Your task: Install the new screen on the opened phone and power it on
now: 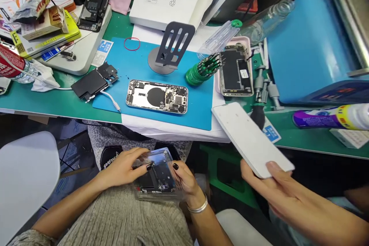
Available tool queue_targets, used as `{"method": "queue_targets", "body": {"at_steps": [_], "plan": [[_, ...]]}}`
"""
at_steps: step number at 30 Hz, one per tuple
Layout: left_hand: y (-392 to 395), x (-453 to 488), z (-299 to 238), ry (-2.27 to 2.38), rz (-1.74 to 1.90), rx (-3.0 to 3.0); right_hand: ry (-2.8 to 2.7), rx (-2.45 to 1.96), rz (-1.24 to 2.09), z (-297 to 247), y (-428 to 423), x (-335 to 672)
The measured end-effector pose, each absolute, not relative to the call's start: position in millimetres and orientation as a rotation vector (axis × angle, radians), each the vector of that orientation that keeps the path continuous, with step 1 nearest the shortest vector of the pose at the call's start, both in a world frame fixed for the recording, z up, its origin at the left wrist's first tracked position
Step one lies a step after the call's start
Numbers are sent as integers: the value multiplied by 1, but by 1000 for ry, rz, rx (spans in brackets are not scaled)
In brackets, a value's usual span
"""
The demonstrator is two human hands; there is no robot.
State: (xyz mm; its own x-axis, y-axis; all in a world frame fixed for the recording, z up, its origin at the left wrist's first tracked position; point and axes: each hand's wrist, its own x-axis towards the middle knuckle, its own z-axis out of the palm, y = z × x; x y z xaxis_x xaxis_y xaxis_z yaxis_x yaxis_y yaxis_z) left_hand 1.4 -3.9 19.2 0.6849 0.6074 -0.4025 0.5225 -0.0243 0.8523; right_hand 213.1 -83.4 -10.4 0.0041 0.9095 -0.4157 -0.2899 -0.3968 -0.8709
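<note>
Over my lap, both hands hold a clear plastic case [161, 169] with a dark phone part inside, its exact kind unclear through the glare. My left hand [123, 166] grips its left side, thumb over the top. At the right side my right hand [187, 182], with a silver bracelet on the wrist, has its thumb on the edge. An opened phone [142, 98] lies on the blue mat [198, 113] ahead of me, its inner parts bare. Left of it rests a black phone assembly [93, 82] with a white cable.
At right, another person's hand [288, 188] holds a flat white box [248, 134]. A phone stand [173, 50], green bit holder [198, 73] and pink-edged tray [249, 46] with a phone housing stand farther back. Packages [54, 27] are piled at left; a spray can [331, 117] lies right.
</note>
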Motion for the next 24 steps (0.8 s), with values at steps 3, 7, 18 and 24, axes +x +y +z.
{"method": "queue_targets", "body": {"at_steps": [3,7,18,24], "plan": [[-16,14,20,921,187,1657,-754,-1215,1716,-8,-85,211],[-27,26,24,920,291,1710,-825,-1118,1757,-6,-91,203],[-30,31,18,897,309,1809,-939,-1006,1854,-10,-94,199],[-38,44,14,839,400,1960,-870,-1173,1824,-6,-88,220]]}}
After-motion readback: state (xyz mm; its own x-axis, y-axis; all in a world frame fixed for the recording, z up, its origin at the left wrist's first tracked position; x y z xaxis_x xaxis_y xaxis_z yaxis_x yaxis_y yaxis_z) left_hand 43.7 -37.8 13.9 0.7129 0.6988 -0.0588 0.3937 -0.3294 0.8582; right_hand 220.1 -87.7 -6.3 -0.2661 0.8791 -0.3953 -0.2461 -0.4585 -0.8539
